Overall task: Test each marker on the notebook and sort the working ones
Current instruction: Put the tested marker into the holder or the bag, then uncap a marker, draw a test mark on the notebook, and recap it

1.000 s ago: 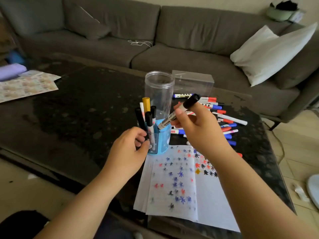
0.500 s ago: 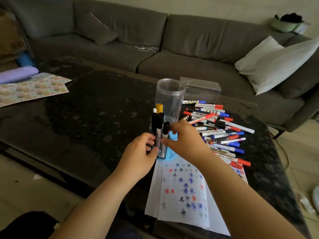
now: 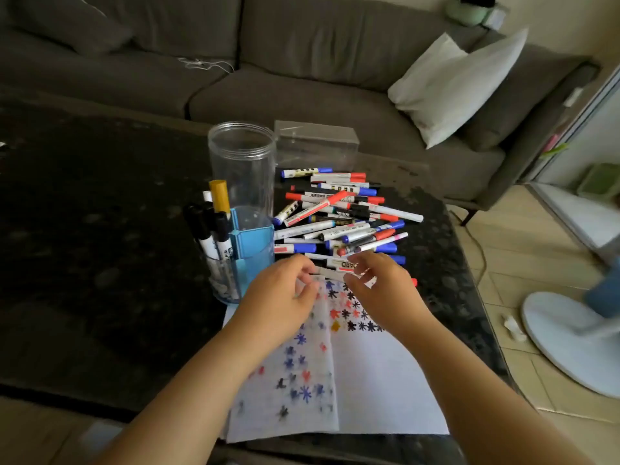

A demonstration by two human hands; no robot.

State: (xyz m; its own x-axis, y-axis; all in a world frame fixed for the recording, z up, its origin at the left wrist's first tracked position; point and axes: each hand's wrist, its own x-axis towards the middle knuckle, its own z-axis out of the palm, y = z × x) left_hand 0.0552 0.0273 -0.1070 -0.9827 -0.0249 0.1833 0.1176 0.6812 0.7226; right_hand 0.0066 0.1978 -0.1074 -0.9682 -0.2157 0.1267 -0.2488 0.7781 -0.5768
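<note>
Two hands, left [image 3: 281, 293] and right [image 3: 379, 286], are pinching one white marker [image 3: 330, 272] between their fingertips, over one notebook [image 3: 369, 374].

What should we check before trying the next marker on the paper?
1. Marker in hand: ok. The left hand and right hand both hold a white marker.
2. Cap off: cannot tell, too blurred.
3. Room on the notebook: ok, the right page is mostly blank.
4. Room in the blue holder: ok, its black markers and yellow one stand only on the left side.
5. Markers left to test: ok, a pile lies behind the hands.
</note>
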